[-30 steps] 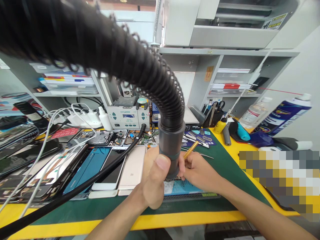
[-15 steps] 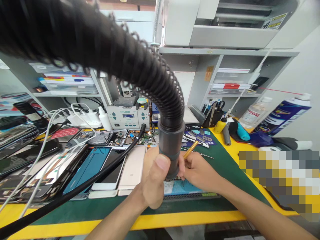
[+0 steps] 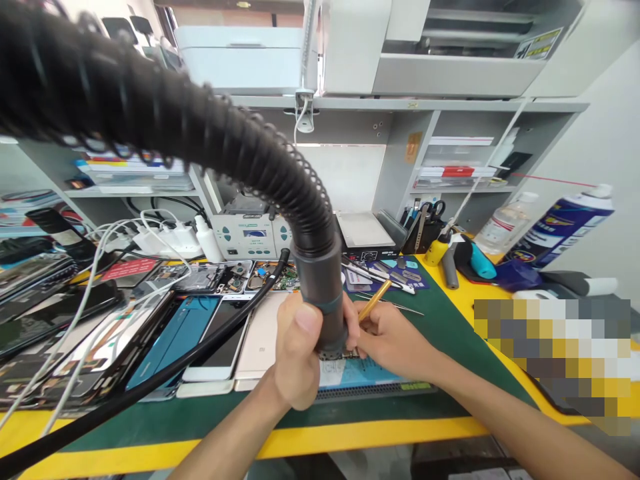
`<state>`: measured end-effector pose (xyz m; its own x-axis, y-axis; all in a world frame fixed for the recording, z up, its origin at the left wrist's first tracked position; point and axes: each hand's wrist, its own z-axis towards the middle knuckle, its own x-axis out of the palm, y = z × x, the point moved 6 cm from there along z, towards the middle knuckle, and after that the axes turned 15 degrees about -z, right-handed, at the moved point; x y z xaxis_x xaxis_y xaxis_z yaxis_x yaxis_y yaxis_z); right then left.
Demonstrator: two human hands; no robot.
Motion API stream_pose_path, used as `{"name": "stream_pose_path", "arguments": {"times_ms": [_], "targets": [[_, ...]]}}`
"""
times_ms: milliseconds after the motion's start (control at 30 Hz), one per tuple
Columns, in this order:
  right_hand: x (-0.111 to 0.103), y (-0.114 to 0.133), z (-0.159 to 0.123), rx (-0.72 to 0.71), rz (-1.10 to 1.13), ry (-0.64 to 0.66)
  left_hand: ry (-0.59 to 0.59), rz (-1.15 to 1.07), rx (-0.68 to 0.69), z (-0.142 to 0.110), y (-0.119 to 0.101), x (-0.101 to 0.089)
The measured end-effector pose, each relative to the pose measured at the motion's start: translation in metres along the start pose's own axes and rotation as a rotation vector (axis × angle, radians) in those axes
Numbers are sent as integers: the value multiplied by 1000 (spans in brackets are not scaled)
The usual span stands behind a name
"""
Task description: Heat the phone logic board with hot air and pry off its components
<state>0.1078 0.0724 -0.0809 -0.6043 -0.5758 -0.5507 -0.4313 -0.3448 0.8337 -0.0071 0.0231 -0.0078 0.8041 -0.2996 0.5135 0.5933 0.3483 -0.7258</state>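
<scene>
My left hand [image 3: 303, 357] is wrapped round the grey-black handle of a hot-air gun [image 3: 320, 280], thumb up along its side. The handle points down, and a black ribbed hose [image 3: 240, 140] with a spring coil arches from its top to the upper left. Close on the right, my right hand [image 3: 395, 330] pinches a slim gold-coloured tool [image 3: 375, 300] that leans like a pen. Its tip is hidden behind my fingers. Below the handle, a small part of a circuit board [image 3: 333, 355] shows above a blue pad [image 3: 360, 375]; the handle covers most of it.
Several phones [image 3: 175, 340] and phone parts lie left on the green mat [image 3: 460, 373]. A black hose [image 3: 200, 353] crosses them from the control station [image 3: 250, 235]. Tweezers [image 3: 400, 307] lie behind my right hand. A spray can [image 3: 560, 227] and plastic bottle [image 3: 513, 223] stand right.
The hot-air gun has shifted left with my left hand, and its hose hangs lower. My right hand, still holding the gold tool, has moved slightly left. More of the board shows.
</scene>
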Motion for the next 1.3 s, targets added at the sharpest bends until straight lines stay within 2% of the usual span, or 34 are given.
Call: {"name": "stream_pose_path", "arguments": {"times_ms": [333, 433, 600, 767, 1300], "targets": [[-1, -1, 0, 53, -7, -36, -31, -36, 42, 2, 0, -4], [-2, -1, 1, 67, 54, -29, -41, -34, 26, 7, -2, -3], [-4, -8, 5, 99, 154, -62, 19, 29, -16, 20, -5, 5], [-4, -9, 6, 78, 141, -89, 49, 46, -19, 27, 3, 1], [-3, -12, 4, 84, 70, -91, -34, -101, -52, 24, 3, -4]]}}
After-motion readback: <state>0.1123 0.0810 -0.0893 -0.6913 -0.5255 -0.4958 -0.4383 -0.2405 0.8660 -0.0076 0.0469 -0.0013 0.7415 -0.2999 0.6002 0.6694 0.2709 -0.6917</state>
